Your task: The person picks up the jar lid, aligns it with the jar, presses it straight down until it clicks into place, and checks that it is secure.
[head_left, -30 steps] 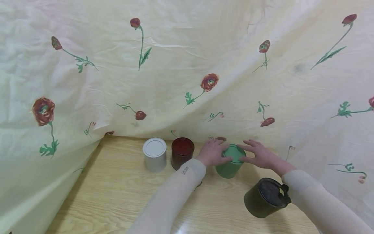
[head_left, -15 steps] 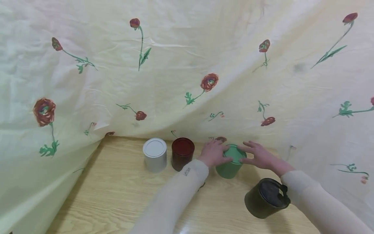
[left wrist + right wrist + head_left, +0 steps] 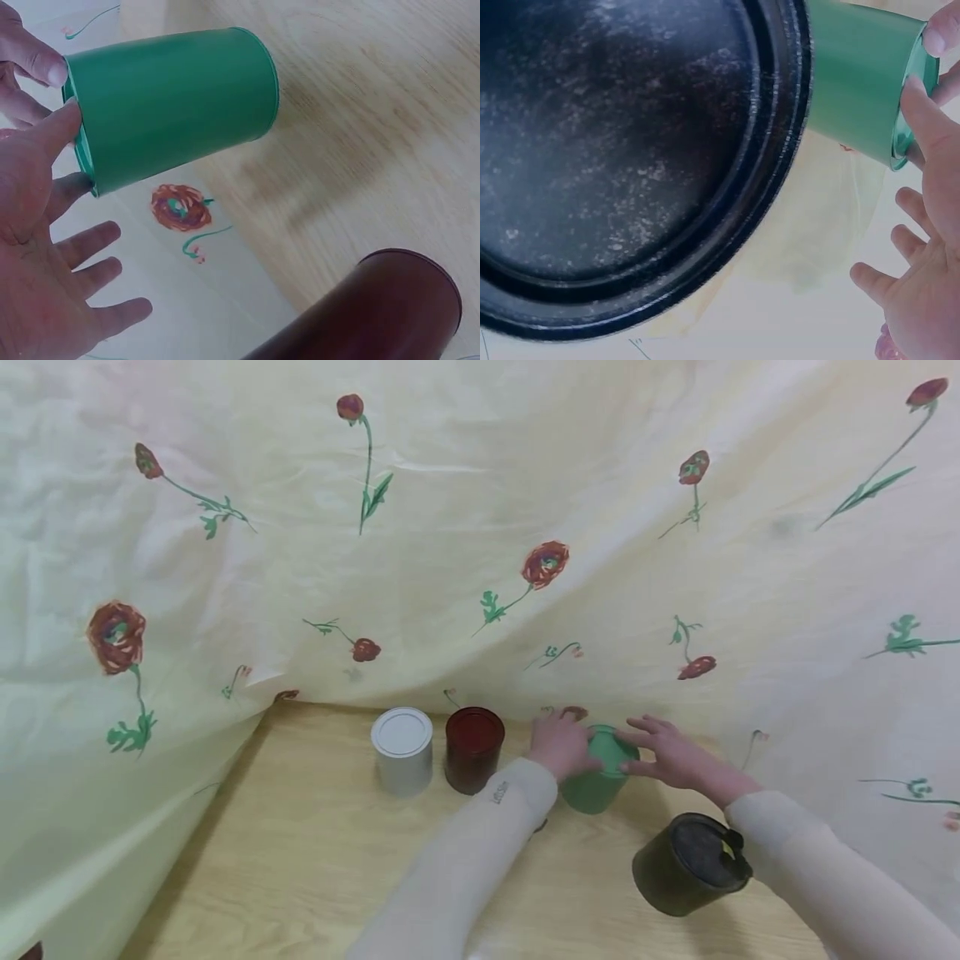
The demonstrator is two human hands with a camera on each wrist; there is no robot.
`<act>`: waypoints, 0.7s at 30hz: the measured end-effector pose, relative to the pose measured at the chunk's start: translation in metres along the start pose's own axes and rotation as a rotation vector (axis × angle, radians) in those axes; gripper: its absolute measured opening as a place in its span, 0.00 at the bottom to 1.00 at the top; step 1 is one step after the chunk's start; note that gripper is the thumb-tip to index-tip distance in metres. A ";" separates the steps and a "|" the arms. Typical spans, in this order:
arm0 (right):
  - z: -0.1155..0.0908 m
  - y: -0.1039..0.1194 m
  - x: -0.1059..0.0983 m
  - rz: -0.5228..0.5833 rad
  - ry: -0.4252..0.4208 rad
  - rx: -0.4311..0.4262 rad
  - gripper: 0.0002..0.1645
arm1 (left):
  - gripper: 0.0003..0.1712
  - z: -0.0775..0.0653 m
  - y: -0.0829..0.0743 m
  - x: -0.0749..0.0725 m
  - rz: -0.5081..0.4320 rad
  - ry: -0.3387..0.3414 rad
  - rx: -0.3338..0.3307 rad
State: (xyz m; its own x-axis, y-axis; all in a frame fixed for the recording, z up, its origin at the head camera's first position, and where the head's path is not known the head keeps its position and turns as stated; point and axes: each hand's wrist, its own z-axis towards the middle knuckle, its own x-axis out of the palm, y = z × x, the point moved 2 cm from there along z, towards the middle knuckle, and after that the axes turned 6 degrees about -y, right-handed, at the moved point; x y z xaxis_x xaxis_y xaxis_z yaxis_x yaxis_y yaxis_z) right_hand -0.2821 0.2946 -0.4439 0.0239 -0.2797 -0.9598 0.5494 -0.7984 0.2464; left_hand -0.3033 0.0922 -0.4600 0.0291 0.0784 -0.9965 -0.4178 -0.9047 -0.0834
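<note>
A green can [image 3: 592,792] with a rimmed lid stands between my two hands at the back of the table. My left hand [image 3: 558,745] reaches its left side; in the left wrist view the thumb and index fingertips touch the lid rim of the green can [image 3: 176,109], and the other fingers spread out straight. From the opposite side my right hand [image 3: 675,758] meets the same rim with thumb and index finger, its remaining fingers [image 3: 874,281] extended. A dark red can [image 3: 475,752] stands left of my left hand.
A white can [image 3: 402,752] stands left of the dark red one. Below my right wrist is a black can [image 3: 678,877], whose lid fills much of the right wrist view. Flower-patterned cloth [image 3: 420,543] hangs behind and beside the wooden table [image 3: 315,860].
My left hand has shifted slightly right and turned closer around the green can's rim. The right hand keeps nearly the same place. The head view has moved a little.
</note>
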 end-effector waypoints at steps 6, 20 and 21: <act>-0.005 -0.003 -0.005 -0.010 -0.001 0.024 0.37 | 0.37 0.003 -0.009 0.000 -0.032 0.022 -0.013; -0.013 0.000 -0.006 -0.007 0.003 0.084 0.39 | 0.37 -0.008 -0.005 0.003 -0.096 -0.057 0.067; -0.013 0.001 -0.007 -0.009 0.010 0.093 0.40 | 0.37 -0.008 -0.004 0.002 -0.093 -0.056 0.074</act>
State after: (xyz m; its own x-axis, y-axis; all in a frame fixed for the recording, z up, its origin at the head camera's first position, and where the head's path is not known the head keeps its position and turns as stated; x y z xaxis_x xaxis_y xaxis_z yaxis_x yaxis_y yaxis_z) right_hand -0.2713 0.3029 -0.4385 0.0283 -0.2672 -0.9632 0.4695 -0.8471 0.2488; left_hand -0.2947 0.0926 -0.4617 0.0208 0.1856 -0.9824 -0.4817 -0.8592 -0.1725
